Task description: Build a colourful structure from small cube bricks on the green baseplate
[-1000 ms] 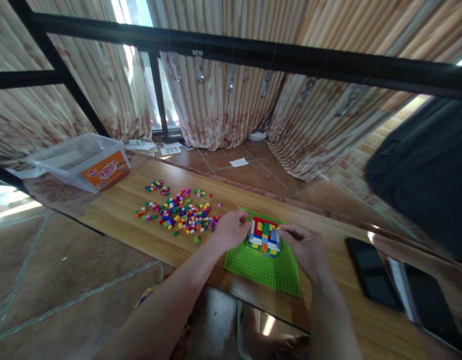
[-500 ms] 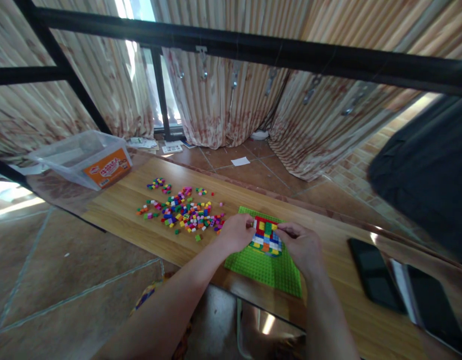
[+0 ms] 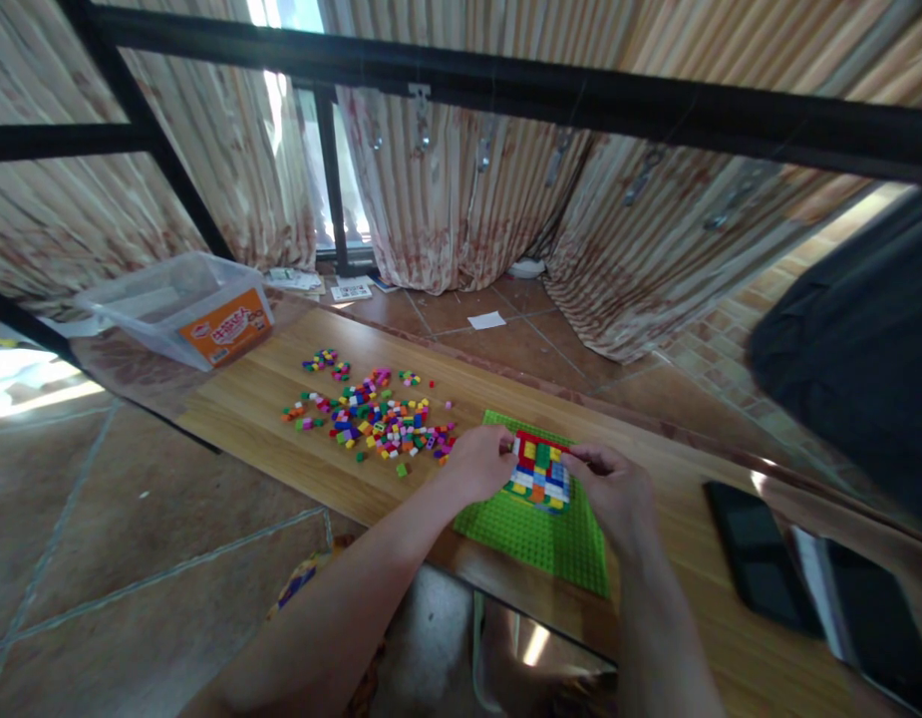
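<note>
Toy-brick build [image 3: 539, 479] on green baseplate [image 3: 535, 550], red edge [image 3: 541, 440] facing away, long axis unclear. Left hand [image 3: 481, 465], right hand [image 3: 614, 489] half-curled at its sides; grip can't tell. Clear plastic bin [image 3: 159, 333] upright, open-topped.

Brick model [image 3: 539, 477] on baseplate [image 3: 535, 550]; loose bricks [image 3: 390, 427] left, tub [image 3: 225, 331] farther left.

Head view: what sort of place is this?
Probably a room in a home, though the view can't confirm it. Patterned curtains hang down to a tiled floor, and loose toy bricks are spread on a wooden table.
</note>
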Motion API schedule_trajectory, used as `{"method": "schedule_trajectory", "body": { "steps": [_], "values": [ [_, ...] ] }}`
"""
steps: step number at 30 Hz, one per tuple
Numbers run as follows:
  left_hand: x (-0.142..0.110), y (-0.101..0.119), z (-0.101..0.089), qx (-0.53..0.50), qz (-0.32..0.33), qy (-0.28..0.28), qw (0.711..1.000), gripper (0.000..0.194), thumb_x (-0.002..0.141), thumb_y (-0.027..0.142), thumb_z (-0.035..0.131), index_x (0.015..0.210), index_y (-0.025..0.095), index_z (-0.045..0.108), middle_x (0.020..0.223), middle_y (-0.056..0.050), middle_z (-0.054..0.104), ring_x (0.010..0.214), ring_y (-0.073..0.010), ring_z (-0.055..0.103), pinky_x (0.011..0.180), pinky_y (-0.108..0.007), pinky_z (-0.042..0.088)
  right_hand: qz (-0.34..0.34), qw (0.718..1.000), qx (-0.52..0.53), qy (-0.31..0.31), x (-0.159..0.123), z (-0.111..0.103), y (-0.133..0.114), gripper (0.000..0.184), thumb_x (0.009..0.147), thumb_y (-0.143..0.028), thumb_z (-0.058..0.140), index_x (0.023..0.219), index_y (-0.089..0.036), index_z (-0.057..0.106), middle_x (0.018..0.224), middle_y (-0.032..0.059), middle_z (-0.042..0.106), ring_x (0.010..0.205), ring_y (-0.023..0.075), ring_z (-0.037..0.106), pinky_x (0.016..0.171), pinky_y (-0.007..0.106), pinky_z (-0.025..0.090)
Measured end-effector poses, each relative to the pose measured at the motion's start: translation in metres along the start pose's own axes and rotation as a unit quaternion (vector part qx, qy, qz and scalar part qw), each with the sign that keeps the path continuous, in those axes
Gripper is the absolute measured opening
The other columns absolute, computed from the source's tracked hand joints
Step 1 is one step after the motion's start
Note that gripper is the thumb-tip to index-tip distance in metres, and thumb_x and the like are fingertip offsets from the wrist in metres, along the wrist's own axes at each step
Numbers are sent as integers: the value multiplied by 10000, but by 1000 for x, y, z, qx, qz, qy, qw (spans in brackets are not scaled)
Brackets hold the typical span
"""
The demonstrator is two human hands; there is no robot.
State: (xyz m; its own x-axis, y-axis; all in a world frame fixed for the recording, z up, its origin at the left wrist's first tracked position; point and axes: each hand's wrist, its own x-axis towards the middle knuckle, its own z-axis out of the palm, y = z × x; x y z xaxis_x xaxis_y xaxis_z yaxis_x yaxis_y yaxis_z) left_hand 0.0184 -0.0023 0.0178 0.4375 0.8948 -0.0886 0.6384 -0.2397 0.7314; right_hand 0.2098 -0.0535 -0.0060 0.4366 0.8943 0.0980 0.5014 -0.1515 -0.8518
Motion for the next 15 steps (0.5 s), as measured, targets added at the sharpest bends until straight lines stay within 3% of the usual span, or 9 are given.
{"method": "schedule_trajectory", "body": {
  "steps": [15],
  "values": [
    [-1,2,2,11,-13,-4,1000,258,817,173,530,1012,160,698,996,-75,725,905,-180,660,847,-289,507,62,997,46,13,5,9,4,404,587,-467,744,829,-145,710,754,71,715,655,192,651,608,306,523]
  ]
}}
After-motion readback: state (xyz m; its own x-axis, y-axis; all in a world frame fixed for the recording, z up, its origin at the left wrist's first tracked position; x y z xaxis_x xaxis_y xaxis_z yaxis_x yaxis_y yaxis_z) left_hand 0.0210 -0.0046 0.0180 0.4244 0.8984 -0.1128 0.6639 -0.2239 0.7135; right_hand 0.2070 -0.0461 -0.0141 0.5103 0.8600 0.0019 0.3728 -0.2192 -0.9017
